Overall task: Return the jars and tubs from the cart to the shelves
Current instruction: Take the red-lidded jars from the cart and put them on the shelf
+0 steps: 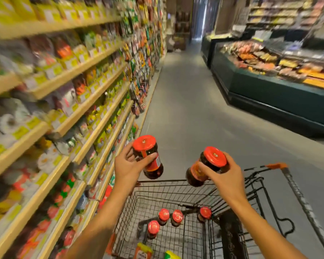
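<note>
jars (150,159) (206,166), one gripped in each of the hands (127,166) (223,171), above the cart (176,195).

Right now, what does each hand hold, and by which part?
Left hand grips one red-lidded jar around its neck, under the lid. Right hand grips another jar likewise.

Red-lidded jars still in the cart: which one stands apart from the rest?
The jar nearest the cart's handle side. The other three cluster together to its left; it stands alone against the right wire wall.
</note>
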